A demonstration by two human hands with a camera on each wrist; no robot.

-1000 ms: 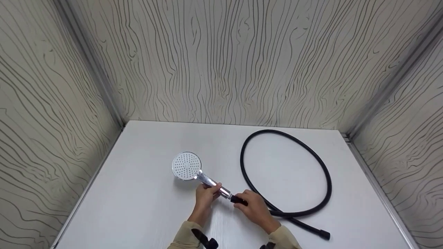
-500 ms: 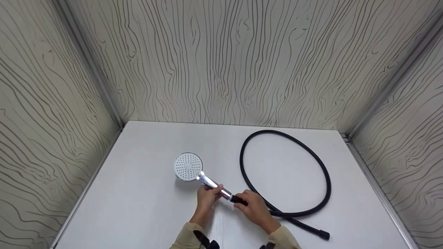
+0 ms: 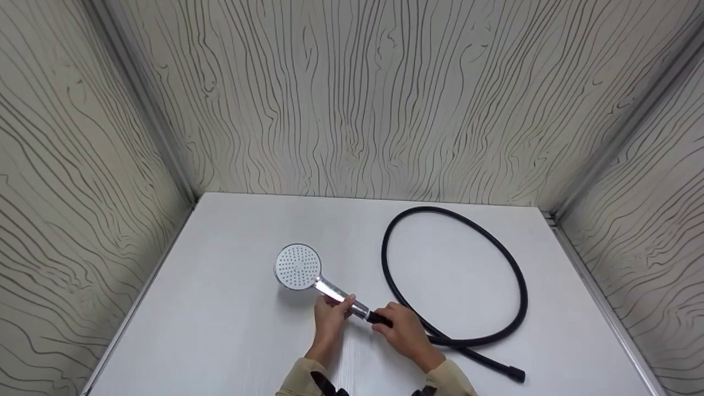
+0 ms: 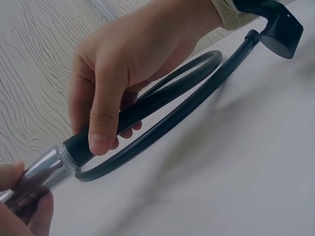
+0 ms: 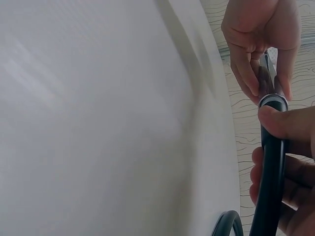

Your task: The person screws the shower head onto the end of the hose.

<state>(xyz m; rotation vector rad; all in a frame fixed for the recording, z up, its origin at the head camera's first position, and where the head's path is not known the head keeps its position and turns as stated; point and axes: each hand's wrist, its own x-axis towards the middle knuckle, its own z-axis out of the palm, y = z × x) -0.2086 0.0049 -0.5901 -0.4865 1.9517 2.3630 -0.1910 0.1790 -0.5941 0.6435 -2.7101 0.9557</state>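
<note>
A chrome shower head (image 3: 297,267) with a round white spray face points up to the left above the table. My left hand (image 3: 330,322) grips its handle (image 3: 358,309), thumb on top. Just below, my right hand (image 3: 404,330) pinches the black end fitting (image 3: 378,318) of a black shower hose (image 3: 523,286). In the left wrist view the fitting (image 4: 78,149) sits flush against the handle's clear-edged end (image 4: 61,160). The right wrist view shows my right thumb and fingers round the hose (image 5: 271,172), close to the joint.
The hose lies in a wide loop on the right of the white table (image 3: 220,330), its free end (image 3: 516,374) near the front. Wood-patterned panels (image 3: 352,99) stand behind and on both sides.
My left hand has shifted slightly to the right, and the shower head has turned a little about its handle. My right hand stays in nearly the same place on the hose end.
</note>
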